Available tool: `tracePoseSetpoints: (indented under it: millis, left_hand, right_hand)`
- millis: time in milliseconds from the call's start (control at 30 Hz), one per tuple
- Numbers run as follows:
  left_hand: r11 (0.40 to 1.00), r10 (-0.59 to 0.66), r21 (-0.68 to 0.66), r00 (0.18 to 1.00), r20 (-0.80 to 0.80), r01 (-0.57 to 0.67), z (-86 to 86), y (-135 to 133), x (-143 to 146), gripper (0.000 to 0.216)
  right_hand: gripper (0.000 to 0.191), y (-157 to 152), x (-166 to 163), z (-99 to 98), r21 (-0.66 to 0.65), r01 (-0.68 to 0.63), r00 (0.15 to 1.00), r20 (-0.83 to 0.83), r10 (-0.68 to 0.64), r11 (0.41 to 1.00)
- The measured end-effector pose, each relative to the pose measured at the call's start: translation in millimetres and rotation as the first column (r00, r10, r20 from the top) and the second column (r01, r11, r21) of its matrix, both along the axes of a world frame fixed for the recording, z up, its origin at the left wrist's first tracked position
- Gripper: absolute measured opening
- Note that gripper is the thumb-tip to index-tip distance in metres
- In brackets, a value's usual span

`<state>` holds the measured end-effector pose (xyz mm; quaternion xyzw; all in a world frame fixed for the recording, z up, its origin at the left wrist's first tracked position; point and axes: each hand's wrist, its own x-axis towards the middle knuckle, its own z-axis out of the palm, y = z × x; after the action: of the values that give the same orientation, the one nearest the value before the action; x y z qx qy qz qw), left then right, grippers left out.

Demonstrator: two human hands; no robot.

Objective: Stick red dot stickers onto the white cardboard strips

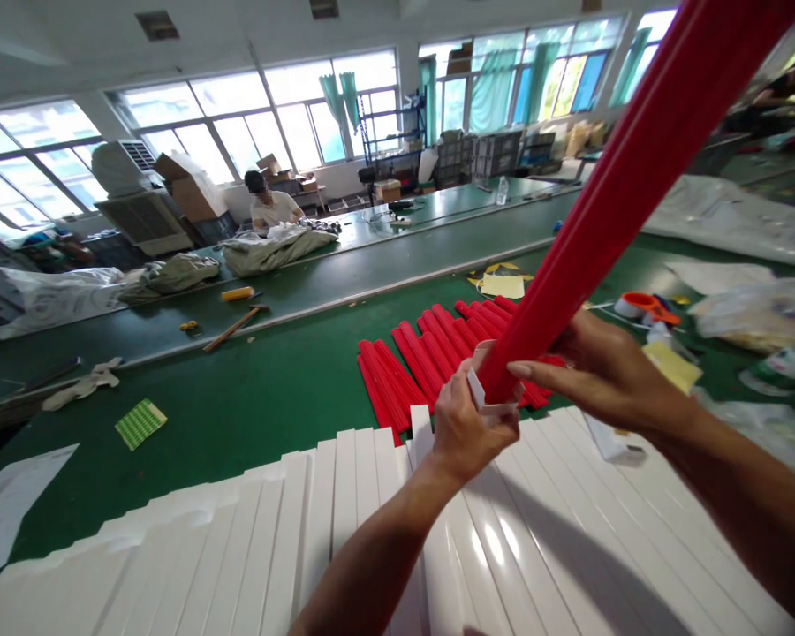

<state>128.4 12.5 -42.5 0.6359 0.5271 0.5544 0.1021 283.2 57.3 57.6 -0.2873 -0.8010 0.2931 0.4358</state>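
Note:
My left hand (467, 420) is wrapped round the open end of a long white cardboard box (477, 389), whose flaps stand apart. A long red wrapped tube (609, 194) slants down from the upper right, its lower end inside the box mouth. My right hand (609, 367) grips this tube near the opening, with the thumb stretched along its front; the other fingers are mostly hidden behind it. Below my hands lie many long white boxes (238, 530) side by side. Behind them, several similar red tubes (430, 344) rest in a row on the green table (252, 397).
An orange tape dispenser (649, 307), plastic bags (768, 314) and yellow paper lie to the right. At left are a green patterned card (140, 424), a white glove (83, 384), a hammer (235, 327) and paper sheets. A person (271, 203) sits beyond the far bench.

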Motion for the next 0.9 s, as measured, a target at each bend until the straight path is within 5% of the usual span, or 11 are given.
tracePoseSetpoints:
  millis: [133, 367, 600, 667, 800, 900]
  left_hand:
    - [0.999, 0.016, -0.039, 1.0, 0.009, -0.016, 1.5, 5, -6, 0.071]
    - [0.999, -0.035, -0.026, 0.999, -0.021, 0.034, 1.4, 4, -2, 0.075]
    - [1.0, 0.012, -0.017, 1.0, -0.024, -0.012, -0.3, 1, -4, 0.08]
    - [0.999, -0.021, -0.029, 1.0, -0.014, 0.02, -0.7, -1, -5, 0.082]
    - [0.994, 0.007, -0.112, 0.999, 0.046, -0.002, 0.0, -2, -6, 0.084]
    - [0.988, 0.04, -0.149, 0.997, 0.073, -0.028, 2.2, 1, -8, 0.08]
  right_hand:
    - [0.028, -8, -11, -3.1, 0.129, 0.137, 0.981, 0.118, -0.152, 0.982]
    - [0.016, 0, -17, 17.8, 0.006, 0.02, 0.948, 0.317, -0.021, 1.0]
    - [0.025, 5, 0, 14.4, 0.107, -0.057, 0.941, 0.338, 0.018, 0.993]
    - [0.029, 4, 6, 16.4, 0.109, -0.051, 0.96, 0.279, 0.018, 0.993]
    - [0.074, -4, 6, 29.5, -0.009, -0.072, 0.991, -0.112, 0.071, 0.997]
    - [0.079, -8, -3, 33.8, -0.018, -0.004, 0.963, -0.269, -0.001, 1.0]
